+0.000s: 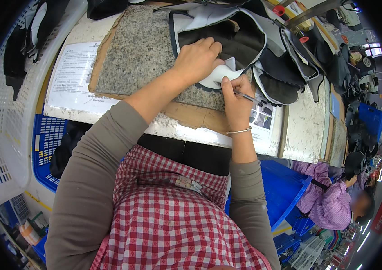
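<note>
A black and white shoe upper (211, 82) lies on a speckled grey board (132, 54) with its dark inner side partly showing. My left hand (197, 60) is closed on the upper, fingers bent over its white part; its fingertips are partly hidden. Just right of it, my right hand (238, 96) grips a slim pen (247, 96) between thumb and fingers. The pen's tip is at the white part, close to the upper's near edge. More black and white uppers (285, 67) are heaped beside my right hand.
A printed sheet (71, 74) lies left of the board. At the far left stands a white perforated basket (2, 130) holding dark pieces, with a blue crate (42, 150) below. Blue bins (281, 191) stand right of my right forearm, near a person in a checked top (330, 204).
</note>
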`<action>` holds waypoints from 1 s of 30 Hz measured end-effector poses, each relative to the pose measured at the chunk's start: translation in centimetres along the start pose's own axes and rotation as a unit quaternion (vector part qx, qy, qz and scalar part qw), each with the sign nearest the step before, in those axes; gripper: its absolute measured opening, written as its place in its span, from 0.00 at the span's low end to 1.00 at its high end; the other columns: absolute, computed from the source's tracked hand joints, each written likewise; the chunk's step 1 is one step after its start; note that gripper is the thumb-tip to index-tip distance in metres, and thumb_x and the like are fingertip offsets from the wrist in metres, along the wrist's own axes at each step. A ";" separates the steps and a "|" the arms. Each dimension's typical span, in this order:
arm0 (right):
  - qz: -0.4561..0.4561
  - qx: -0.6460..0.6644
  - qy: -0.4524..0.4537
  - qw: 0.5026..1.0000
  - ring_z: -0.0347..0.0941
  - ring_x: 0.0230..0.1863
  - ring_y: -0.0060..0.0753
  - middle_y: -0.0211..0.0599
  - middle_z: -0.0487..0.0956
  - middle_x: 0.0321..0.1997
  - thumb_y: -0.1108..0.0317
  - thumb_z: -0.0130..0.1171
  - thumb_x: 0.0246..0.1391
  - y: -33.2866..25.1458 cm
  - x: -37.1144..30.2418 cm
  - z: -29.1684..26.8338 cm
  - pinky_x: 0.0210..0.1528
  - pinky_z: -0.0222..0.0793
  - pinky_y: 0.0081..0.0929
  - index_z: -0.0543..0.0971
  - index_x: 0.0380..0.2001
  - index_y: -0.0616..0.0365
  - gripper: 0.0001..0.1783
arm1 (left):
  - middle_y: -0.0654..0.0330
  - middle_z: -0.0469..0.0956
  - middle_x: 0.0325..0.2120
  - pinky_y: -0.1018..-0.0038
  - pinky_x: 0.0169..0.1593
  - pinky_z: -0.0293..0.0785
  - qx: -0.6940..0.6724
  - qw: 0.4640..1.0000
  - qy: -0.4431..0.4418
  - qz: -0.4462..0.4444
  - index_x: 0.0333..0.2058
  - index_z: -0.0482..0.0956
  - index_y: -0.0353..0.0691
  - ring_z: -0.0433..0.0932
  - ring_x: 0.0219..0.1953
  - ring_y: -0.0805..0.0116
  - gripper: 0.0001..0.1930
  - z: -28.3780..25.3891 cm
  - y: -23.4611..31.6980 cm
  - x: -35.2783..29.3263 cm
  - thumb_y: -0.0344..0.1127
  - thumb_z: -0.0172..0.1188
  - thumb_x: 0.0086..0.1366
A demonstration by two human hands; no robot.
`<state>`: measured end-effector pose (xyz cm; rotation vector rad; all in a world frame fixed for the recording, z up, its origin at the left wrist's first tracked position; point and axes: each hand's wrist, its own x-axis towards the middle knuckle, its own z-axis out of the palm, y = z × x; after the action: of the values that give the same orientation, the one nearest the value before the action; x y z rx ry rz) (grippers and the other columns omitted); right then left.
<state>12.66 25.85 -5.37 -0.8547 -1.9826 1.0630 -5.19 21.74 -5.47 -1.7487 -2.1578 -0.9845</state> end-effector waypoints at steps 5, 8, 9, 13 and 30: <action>0.003 0.005 0.004 1.000 0.68 0.23 0.19 0.28 0.76 0.20 0.62 0.68 0.62 0.6 0.2 0.2 0.27 0.67 0.26 0.74 0.26 0.60 0.17 | 0.59 0.79 0.38 0.61 0.41 0.80 0.002 1.000 0.004 0.001 0.42 0.81 0.41 0.83 0.43 0.55 0.18 0.0 0.1 0.0 0.45 0.71 0.60; -0.006 0.038 -0.036 0.999 0.70 0.27 0.21 0.30 0.75 0.23 0.63 0.67 0.62 1.0 0.0 -0.4 0.32 0.68 0.24 0.74 0.28 0.59 0.15 | 0.58 0.79 0.39 0.60 0.42 0.80 -0.012 1.000 0.007 -0.002 0.42 0.82 0.40 0.83 0.43 0.53 0.17 0.8 -0.7 -0.4 0.44 0.71 0.60; 0.009 0.043 -0.002 0.999 0.70 0.29 0.21 0.30 0.75 0.25 0.64 0.66 0.63 1.1 -0.1 -0.7 0.34 0.68 0.24 0.74 0.29 0.59 0.14 | 0.57 0.80 0.39 0.60 0.43 0.80 -0.022 0.999 0.047 0.015 0.41 0.82 0.39 0.83 0.43 0.52 0.17 1.2 -0.9 -0.5 0.44 0.71 0.59; -0.055 0.038 0.154 0.986 0.67 0.32 0.23 0.28 0.71 0.32 0.69 0.60 0.66 0.6 -1.2 -2.0 0.38 0.66 0.25 0.77 0.36 0.57 0.05 | 0.53 0.83 0.44 0.59 0.49 0.78 -0.186 0.978 -0.014 -0.091 0.44 0.85 0.36 0.83 0.45 0.51 0.18 4.0 -0.1 0.5 0.43 0.70 0.61; -0.065 0.097 0.072 0.991 0.73 0.61 0.42 0.46 0.78 0.53 0.58 0.41 0.77 2.4 -4.1 -1.9 0.72 0.60 0.43 0.73 0.51 0.63 0.19 | 0.46 0.70 0.55 0.51 0.64 0.62 0.292 0.845 0.370 -0.253 0.59 0.68 0.32 0.63 0.61 0.44 0.41 -24.6 -29.3 -1.2 0.40 0.78 0.48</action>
<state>16.90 24.40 -7.85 -0.6688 -1.7577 1.0672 -38.17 3.65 1.72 -0.4048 -2.0528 -0.7741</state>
